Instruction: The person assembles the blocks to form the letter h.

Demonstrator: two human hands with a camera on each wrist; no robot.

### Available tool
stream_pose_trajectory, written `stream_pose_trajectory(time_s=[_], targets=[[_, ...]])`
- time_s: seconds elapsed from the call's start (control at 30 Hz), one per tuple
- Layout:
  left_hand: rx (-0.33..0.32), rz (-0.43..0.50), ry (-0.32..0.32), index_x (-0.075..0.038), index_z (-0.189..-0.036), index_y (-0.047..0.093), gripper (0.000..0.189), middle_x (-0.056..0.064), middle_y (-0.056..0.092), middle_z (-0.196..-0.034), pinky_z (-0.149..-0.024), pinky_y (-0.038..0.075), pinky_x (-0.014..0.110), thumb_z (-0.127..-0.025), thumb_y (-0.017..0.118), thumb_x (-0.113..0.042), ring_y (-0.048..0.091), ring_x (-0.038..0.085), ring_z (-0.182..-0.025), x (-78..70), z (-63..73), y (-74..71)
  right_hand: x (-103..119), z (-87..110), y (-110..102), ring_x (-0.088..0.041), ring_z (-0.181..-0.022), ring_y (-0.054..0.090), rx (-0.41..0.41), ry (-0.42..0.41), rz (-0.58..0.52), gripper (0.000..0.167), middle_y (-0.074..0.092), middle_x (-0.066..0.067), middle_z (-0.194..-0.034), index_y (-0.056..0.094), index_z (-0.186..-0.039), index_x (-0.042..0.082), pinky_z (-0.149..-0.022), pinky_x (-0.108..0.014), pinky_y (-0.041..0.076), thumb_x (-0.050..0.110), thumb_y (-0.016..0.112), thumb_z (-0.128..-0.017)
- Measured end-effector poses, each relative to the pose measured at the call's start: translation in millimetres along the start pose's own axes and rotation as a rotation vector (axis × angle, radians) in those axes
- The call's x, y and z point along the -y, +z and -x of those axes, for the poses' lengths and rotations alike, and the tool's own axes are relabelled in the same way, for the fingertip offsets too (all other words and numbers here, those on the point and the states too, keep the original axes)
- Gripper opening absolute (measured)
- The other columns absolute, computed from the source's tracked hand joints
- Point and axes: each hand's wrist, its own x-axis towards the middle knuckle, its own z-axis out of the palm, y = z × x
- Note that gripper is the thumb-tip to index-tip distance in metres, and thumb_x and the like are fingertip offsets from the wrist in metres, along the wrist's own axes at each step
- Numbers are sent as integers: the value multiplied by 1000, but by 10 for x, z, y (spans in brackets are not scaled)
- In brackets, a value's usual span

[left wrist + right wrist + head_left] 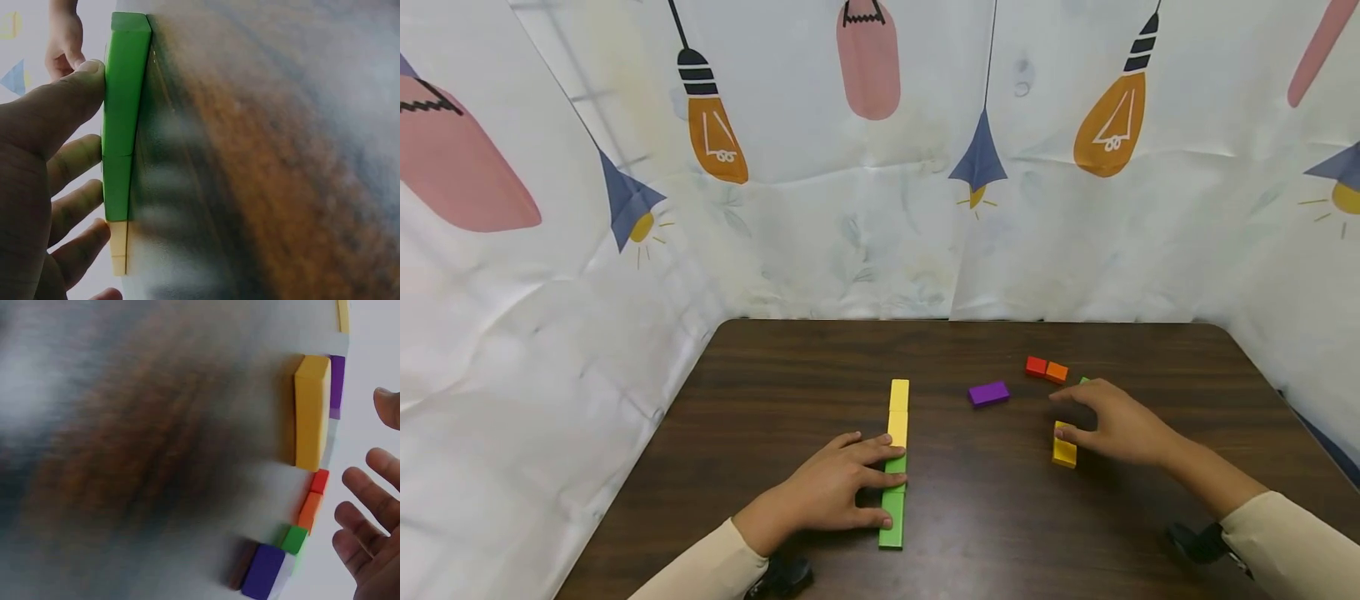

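Observation:
Two green blocks [892, 527] and two pale yellow blocks [898, 421] lie end to end in a straight line on the table. My left hand [831, 487] rests along the line's left side, fingers spread, fingertips touching the green blocks. In the left wrist view the thumb [69, 97] lies at the nearer green block [125, 87]. My right hand [1123, 425] hovers with parted fingers and nothing between them. Below its thumb lies a deeper yellow block [1064, 454], which the thumb partly covers in the head view.
A purple block [988, 394] lies between the line and my right hand. Behind it are a red block [1036, 367] and an orange block [1057, 373]. A green block [294, 539] and a dark blue block [263, 572] show in the right wrist view. Patterned cloth [850, 242] hangs behind the table.

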Motion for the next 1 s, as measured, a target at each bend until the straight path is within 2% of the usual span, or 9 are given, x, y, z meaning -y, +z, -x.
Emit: stream_pose_trajectory(time_s=[0.13, 0.27, 0.5, 0.67, 1.0], targets=[[-14, -4, 11, -31, -143, 63, 61, -6, 45, -157, -113, 34, 59, -95, 57, -67, 33, 18, -150, 3, 4, 5, -27, 85, 11, -41, -126, 54, 5, 12, 0, 57, 66, -7, -130, 68, -131, 10, -100, -66, 44, 48, 77, -90], [-37, -12, 21, -31, -142, 64, 60, -5, 46, -157, -112, 35, 59, -94, 58, -67, 35, 20, -149, 15, 5, 18, -50, 134, 40, -37, -122, 56, 5, -12, 21, 57, 67, -3, -128, 69, -130, 12, -97, -63, 47, 47, 81, -87], [-40, -7, 17, -31, -141, 64, 60, -4, 46, -157, -111, 36, 60, -93, 60, -67, 34, 20, -149, 20, 15, 24, -77, 201, 142, -35, -120, 57, -9, -71, 72, 50, 69, 2, -124, 73, -121, 18, -99, -66, 42, 49, 84, -83], [-43, -1, 17, -31, -142, 64, 60, -5, 46, -157, -111, 35, 60, -93, 61, -66, 34, 19, -149, 18, 8, 27, -80, 214, 188, -32, -119, 57, -14, -71, 100, 52, 69, 5, -123, 73, -120, 19, -102, -64, 40, 52, 84, -81], [-33, -8, 11, -31, -142, 64, 60, -6, 45, -157, -112, 35, 59, -93, 61, -67, 32, 18, -150, 24, -19, 33, -15, 223, 232, -26, -116, 59, -66, -108, 113, 48, 69, 8, -120, 74, -118, 19, -101, -59, 43, 40, 90, -77]])
